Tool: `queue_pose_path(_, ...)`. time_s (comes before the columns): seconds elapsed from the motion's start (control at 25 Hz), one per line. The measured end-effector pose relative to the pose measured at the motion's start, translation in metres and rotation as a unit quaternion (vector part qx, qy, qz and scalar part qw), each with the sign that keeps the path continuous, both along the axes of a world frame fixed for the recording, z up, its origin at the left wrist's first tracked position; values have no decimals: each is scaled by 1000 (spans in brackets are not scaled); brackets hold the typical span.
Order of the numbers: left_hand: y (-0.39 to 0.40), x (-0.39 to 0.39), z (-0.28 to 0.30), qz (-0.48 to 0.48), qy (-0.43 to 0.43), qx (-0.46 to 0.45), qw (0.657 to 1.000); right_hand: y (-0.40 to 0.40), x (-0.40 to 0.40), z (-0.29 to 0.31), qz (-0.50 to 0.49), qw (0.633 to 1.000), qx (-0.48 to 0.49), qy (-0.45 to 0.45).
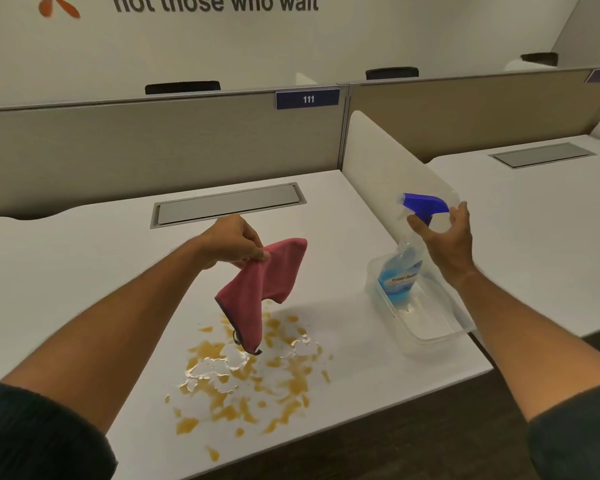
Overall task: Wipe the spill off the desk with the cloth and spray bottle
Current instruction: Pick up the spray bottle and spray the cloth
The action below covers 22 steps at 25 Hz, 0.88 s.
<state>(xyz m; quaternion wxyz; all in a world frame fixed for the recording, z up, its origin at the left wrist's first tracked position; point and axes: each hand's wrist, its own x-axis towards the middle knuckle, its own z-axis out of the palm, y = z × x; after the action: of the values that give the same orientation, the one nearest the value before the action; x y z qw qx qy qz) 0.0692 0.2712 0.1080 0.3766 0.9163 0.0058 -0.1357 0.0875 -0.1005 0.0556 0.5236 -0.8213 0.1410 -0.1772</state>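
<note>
a pink cloth [267,289] is pinched by one corner in the curled fingers of the left hand [234,242] and is hung just above an orange-brown spill [253,372] spread over the front of the white desk [66,271]. the spray bottle [407,258] is stood tilted in a clear plastic tub [426,317] at the desk's right edge. the right hand [445,235] is held with fingers spread around the bottle's neck, below the blue trigger head, and whether the bottle is touched cannot be told.

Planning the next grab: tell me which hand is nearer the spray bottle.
Right. The right hand is open just beside the spray bottle, at its blue trigger head. The left hand is off to its left, holding the pink cloth above the spill.
</note>
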Motion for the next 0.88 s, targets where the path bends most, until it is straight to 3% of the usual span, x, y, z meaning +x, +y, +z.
queue_pose_path(0.48, -5, 7, -1, 18, 14, 6, 1000, 4, 38, -12, 80, 992, 92, -35)
queue_pose_path(0.88, -3, 8, 2, 19, 2, 4, 1000, 6, 42, 6, 77, 986, 148, 7)
